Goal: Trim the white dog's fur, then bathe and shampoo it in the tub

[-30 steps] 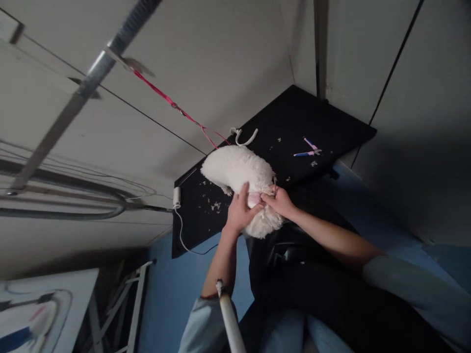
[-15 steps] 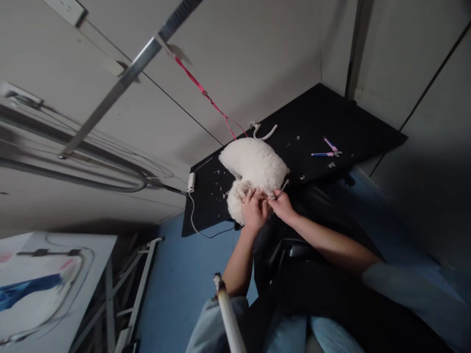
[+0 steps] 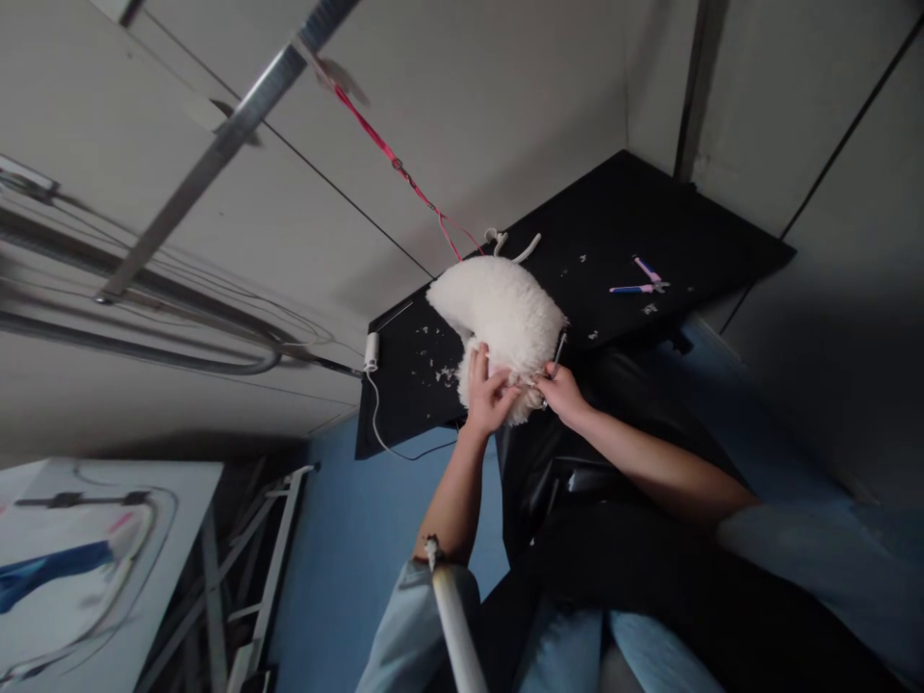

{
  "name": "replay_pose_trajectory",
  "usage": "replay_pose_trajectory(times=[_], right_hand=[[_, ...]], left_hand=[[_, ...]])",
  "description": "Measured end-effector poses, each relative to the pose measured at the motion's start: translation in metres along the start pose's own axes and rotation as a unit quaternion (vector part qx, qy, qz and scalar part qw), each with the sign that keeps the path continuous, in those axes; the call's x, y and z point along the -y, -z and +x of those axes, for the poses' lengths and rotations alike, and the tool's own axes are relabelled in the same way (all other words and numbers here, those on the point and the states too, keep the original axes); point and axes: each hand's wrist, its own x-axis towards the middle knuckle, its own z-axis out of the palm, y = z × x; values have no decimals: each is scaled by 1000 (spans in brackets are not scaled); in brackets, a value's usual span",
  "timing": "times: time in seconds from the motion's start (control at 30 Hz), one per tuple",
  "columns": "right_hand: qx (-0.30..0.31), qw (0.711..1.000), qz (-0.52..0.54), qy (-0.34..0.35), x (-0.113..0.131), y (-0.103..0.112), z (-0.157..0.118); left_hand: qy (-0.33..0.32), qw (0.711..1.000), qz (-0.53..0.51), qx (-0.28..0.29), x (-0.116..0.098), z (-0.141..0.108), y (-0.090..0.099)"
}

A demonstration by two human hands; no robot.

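A fluffy white dog [image 3: 505,303] is on the black table [image 3: 613,221], its head low at the near edge. My left hand [image 3: 489,390] lies on the fur of its head, fingers apart and partly sunk in the fur. Close by on the right, my right hand [image 3: 561,393] is closed around a thin metal tool [image 3: 559,351], possibly scissors, against the fur. What its fingertips touch is hidden. A red leash [image 3: 375,140] runs from the metal bar down to the dog.
Nail clippers [image 3: 641,279] with pink and blue handles lie on the table's right part. A white corded device [image 3: 372,352] sits at its left end. Fur tufts are scattered about. A metal bar [image 3: 217,154] crosses the upper left. A cigarette [image 3: 454,616] juts into the lower view.
The dog's head has turned or dropped and its face is less visible. My left hand has spread its fingers on the fur, and my right hand has shifted slightly right.
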Motion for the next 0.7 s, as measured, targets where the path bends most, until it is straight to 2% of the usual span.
replay_pose_trajectory(times=[0.13,0.2,0.27,0.37,0.43,0.53,0.6,0.7], right_hand=[[-5,999,11,-53,4,22,-30],[-13,999,-29,-24,11,34,-47],[-1,995,-87,39,20,39,-56],[42,979,-161,115,30,31,-44],[61,978,-167,107,29,21,-27],[91,988,-106,59,19,13,-7],[88,991,-75,60,10,13,-3],[71,992,-82,66,0,16,-6]], left_hand=[[41,999,5,25,-14,-2,-4],[47,998,12,34,-23,1,-4],[46,998,18,45,-31,6,-2],[40,997,23,64,-38,12,2],[35,997,19,67,-40,15,5],[21,997,13,80,-36,16,10],[4,995,15,101,-30,16,12],[-10,993,23,119,-21,18,16]])
